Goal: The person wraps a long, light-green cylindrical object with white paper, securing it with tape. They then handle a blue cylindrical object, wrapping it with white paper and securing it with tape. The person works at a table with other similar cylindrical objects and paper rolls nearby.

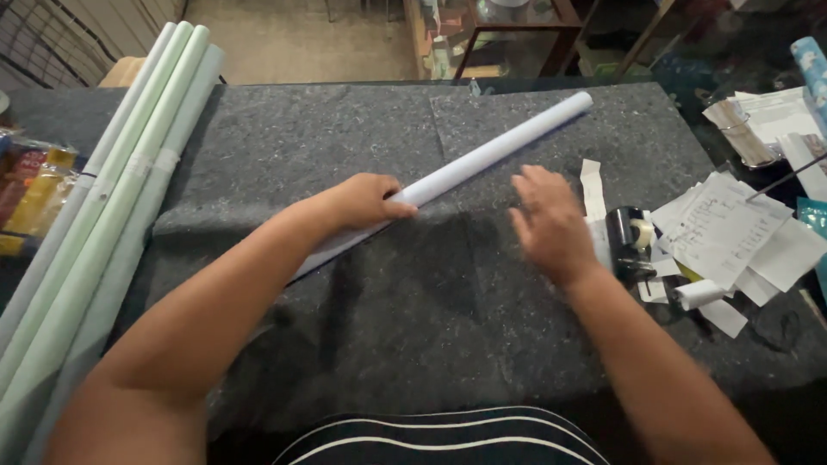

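Observation:
A long white rolled paper tube [495,148] lies diagonally across the dark grey felt-covered table [413,293]. My left hand [366,200] is closed around the tube near its middle, and my forearm hides the tube's lower end. My right hand [547,222] hovers flat over the felt just right of the tube, fingers spread, holding nothing. A black tape dispenser [629,237] sits right beside that hand, with a narrow white paper strip [593,189] next to it.
Several long pale green rolls [129,181] lie along the table's left edge, with coloured packets [34,185] beside them. Loose white papers [732,228] and a small white roll [699,294] crowd the right side. A dark wooden shelf [517,34] stands beyond the table.

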